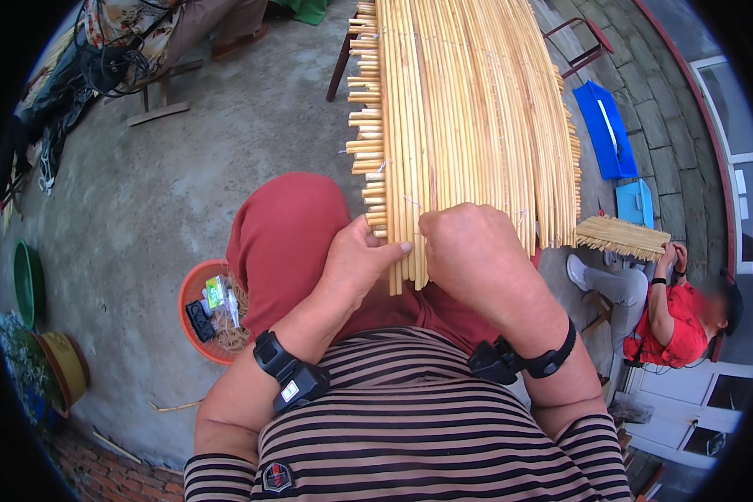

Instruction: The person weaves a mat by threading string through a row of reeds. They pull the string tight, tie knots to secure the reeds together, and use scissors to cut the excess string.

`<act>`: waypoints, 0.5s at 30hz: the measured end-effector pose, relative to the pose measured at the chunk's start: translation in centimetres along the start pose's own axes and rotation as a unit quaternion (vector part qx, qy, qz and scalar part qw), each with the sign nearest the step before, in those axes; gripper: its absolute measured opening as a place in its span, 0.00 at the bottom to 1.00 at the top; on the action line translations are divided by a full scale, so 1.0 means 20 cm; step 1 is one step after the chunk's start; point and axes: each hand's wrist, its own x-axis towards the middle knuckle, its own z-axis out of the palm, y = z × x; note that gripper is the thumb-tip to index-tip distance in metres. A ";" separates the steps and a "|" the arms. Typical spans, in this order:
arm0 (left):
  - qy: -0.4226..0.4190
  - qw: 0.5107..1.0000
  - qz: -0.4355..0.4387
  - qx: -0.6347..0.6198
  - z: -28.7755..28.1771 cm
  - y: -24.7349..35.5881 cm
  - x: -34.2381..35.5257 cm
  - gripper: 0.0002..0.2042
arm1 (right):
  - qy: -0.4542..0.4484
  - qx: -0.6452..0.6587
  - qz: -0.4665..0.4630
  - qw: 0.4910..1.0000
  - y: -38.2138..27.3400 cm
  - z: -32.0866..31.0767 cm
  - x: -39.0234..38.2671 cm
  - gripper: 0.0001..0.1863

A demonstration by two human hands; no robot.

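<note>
A large mat of pale yellow reed stalks (477, 109), bound with thin ties, stretches from my lap toward the far edge. My left hand (343, 266) grips its near left corner: the thumb lies on top of the stalks and the other fingers curl beneath, partly hidden. Beside it, my right hand (473, 244) is closed in a fist over the near end of the mat, knuckles up. What its fingertips pinch is hidden under the hand. Light bits of string (412, 202) show on the stalks just beyond my hands.
An orange basin (194, 330) with packets and straw stands left of my knee. A person in red (673, 326) holds a smaller reed mat (619, 236) at the right. Blue bins (604, 134) and a red-framed stool (590, 42) stand beyond. Potted plants (63, 372) are at far left.
</note>
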 end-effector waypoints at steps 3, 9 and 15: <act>0.002 1.000 0.002 0.001 0.01 0.00 0.00 0.16 | 0.000 -0.004 0.012 1.000 0.00 0.04 0.00 0.05; 0.020 1.000 0.010 -0.011 0.01 -0.01 0.01 0.16 | 0.002 0.008 0.018 1.000 -0.01 0.07 0.00 0.03; 0.019 1.000 0.003 -0.008 0.00 0.00 0.02 0.16 | -0.016 -0.027 0.015 0.999 -0.02 0.06 0.01 0.08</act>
